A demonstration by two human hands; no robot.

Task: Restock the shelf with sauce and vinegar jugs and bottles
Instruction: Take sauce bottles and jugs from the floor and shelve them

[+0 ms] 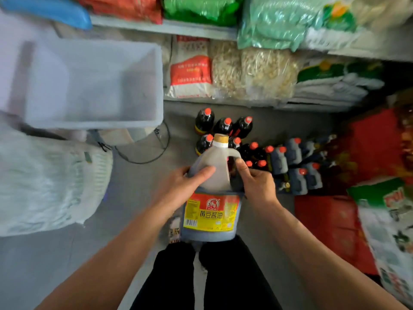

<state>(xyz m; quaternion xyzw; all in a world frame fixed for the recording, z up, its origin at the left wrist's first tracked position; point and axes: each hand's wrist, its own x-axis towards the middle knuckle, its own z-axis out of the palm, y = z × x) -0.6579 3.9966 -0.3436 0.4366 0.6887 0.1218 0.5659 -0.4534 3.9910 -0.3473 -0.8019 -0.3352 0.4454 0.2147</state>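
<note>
Head view: a large soy sauce jug (211, 198) sits at frame centre, upright, held above the grey floor (138, 186) in front of the person's dark trousers (212, 276); tan cap at 12 o'clock of the jug, red-and-yellow label facing the camera. The left hand (181, 189) lies on the jug's shoulder at its 9 o'clock, fingers spread and pressed flat against the plastic, thumb across the front; the right hand (254, 182) at 3 o'clock has its fingers curled round the jug's handle. At 12 o'clock beyond the jug, dark bottles with red caps (223, 126) stand on the floor; at 2 o'clock, a row of grey jugs (295, 162) with red caps. Empty-looking pale plastic bin (89, 86) at 10 o'clock; shelf (201, 27) with bagged goods (252, 70) at 12 o'clock; white sacks (44, 182) at 9 o'clock.
</note>
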